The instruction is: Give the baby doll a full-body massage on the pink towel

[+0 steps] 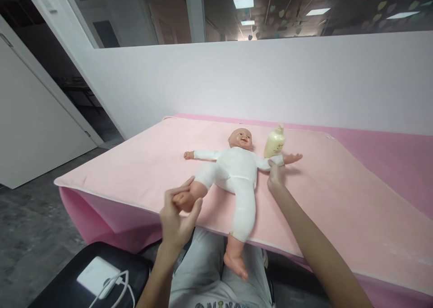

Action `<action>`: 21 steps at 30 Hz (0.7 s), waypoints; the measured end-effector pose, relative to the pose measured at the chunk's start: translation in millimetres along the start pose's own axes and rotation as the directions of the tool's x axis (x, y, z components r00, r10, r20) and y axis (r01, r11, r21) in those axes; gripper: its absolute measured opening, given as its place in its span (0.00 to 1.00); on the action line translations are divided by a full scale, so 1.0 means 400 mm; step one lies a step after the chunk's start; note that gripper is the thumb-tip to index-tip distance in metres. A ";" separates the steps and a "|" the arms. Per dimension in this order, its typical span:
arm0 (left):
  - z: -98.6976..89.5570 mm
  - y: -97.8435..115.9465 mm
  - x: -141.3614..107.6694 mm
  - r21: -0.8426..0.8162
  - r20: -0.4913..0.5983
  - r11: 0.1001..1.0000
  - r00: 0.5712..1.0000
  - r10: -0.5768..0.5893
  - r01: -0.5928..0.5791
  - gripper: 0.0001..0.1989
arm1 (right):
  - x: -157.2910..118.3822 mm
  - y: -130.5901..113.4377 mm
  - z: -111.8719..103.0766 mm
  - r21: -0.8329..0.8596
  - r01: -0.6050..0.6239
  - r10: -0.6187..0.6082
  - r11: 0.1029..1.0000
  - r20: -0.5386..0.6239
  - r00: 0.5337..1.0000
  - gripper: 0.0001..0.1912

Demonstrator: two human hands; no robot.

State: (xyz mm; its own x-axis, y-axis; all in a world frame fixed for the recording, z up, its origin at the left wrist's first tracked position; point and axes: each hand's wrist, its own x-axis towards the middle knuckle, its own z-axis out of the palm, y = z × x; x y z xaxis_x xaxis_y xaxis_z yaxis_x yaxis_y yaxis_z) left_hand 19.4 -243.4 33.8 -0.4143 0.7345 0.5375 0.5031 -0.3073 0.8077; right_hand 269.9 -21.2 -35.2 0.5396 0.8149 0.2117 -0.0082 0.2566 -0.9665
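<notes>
A baby doll (237, 168) with a white cloth body lies on its back on the pink blanket (135, 163), head toward the wall. One foot hangs past the table's front edge. My left hand (177, 213) is closed around the doll's other foot, at the left. With my right hand (276, 173) I grip the doll's outstretched arm near the wrist, and its small hand sticks out to the right. Right behind that arm stands a pale yellow pump bottle (274, 142), upright.
A white wall (237, 82) with a window above it borders the table's far side. At lower left, a black chair seat (64, 278) carries a white power bank (99, 276) with a cable. A white door (37, 105) is at far left.
</notes>
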 end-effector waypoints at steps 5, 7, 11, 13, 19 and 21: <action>0.134 -0.032 0.092 0.059 0.288 0.998 0.957 -0.041 0.024 0.13 | -0.052 -0.072 -0.001 -0.341 0.404 -0.243 0.849 0.428 0.871 0.20; 0.160 -0.038 0.109 0.080 0.333 0.997 0.942 -0.036 0.009 0.11 | -0.062 -0.086 -0.004 -0.412 0.656 -0.322 0.633 0.631 0.706 0.21; 0.142 -0.021 0.092 0.097 0.341 0.995 0.940 -0.027 -0.006 0.11 | -0.062 -0.088 -0.010 -0.450 0.724 -0.326 0.522 0.680 0.657 0.22; 0.109 -0.014 0.052 0.101 0.290 0.995 0.956 -0.050 0.021 0.12 | -0.052 -0.082 -0.011 -0.412 0.621 -0.303 0.666 0.612 0.731 0.20; -0.021 -0.022 -0.133 0.161 0.256 0.983 0.959 -0.124 0.084 0.12 | -0.013 -0.052 -0.007 -0.207 0.021 0.018 0.978 0.185 0.983 0.26; -0.059 -0.012 -0.163 0.168 0.269 0.982 0.954 -0.135 0.092 0.12 | -0.002 -0.043 -0.008 -0.076 -0.096 0.103 0.992 0.099 0.990 0.30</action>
State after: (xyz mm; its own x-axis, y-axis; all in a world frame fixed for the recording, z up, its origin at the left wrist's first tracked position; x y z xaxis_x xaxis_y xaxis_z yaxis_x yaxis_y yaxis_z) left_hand 26.0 -304.3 0.6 -0.2592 0.9045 0.3386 0.5832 -0.1328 0.8014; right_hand 272.2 -28.0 -19.2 0.4500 0.8843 0.1244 0.0043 0.1371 -0.9905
